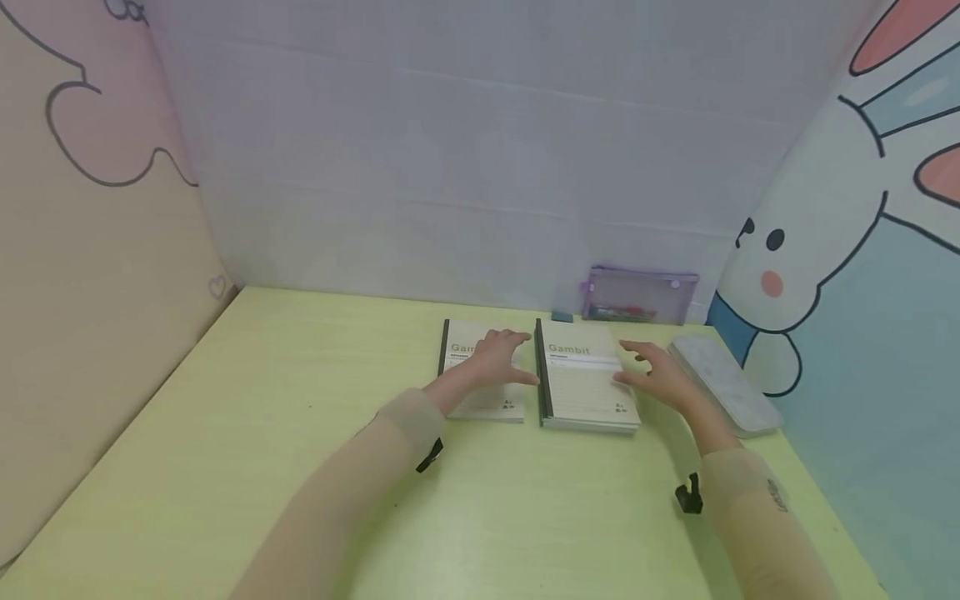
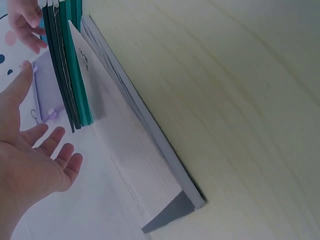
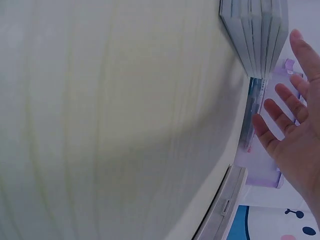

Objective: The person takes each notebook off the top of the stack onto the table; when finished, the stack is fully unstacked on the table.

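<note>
Two sets of cream notebooks marked "Gambit" lie side by side. A stack of several notebooks [image 1: 585,393] is on the right; its dark and green spines show in the left wrist view. A lower notebook pile [image 1: 491,408] lies to its left, partly hidden by my left hand [image 1: 491,360]. That hand hovers over the lower pile, thumb and fingers spread toward the stack's spine side. On the opposite side, my right hand [image 1: 660,377] is held with fingers apart beside the stack's page edges [image 3: 255,37]. Neither hand grips anything.
A purple mesh pencil case [image 1: 641,293] with pens inside leans on the back wall behind the stack. Left of it lies a small dark blue block [image 1: 562,317]. A long pale grey case [image 1: 723,383] sits right of my right hand, near the rabbit-printed side wall.
</note>
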Demonstrator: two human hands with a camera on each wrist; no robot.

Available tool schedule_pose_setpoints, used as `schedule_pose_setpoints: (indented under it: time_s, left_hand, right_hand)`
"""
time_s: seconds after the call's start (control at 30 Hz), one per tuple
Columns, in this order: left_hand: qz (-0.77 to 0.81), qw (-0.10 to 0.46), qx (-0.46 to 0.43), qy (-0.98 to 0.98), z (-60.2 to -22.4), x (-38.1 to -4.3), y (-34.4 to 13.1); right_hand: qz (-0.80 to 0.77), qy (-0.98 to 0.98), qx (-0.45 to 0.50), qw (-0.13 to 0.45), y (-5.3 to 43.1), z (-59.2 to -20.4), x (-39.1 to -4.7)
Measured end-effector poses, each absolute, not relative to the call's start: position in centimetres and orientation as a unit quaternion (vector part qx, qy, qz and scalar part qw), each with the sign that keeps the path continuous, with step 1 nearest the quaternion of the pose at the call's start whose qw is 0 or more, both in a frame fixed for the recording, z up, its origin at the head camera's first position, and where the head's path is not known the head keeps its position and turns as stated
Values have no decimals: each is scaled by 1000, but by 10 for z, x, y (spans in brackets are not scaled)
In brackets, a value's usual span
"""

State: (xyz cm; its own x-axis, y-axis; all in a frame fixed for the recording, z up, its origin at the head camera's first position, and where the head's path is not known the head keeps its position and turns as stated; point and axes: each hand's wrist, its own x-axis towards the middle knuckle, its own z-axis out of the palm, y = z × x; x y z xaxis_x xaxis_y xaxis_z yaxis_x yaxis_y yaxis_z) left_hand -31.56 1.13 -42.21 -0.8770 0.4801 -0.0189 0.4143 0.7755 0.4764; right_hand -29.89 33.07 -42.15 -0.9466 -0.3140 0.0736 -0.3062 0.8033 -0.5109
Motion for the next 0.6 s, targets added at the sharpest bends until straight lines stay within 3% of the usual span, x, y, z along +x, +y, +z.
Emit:
schedule_pose_setpoints:
  time_s: [0.3,0.6]
  left_hand:
    - [267,95,231,931,-431,-313,31]
    - [286,110,227,924,-440,-314,35]
  right_hand:
    - [-309,937,-150,62,336,-435,-305]
    - [-315,934,-156,64,333,-436,-304]
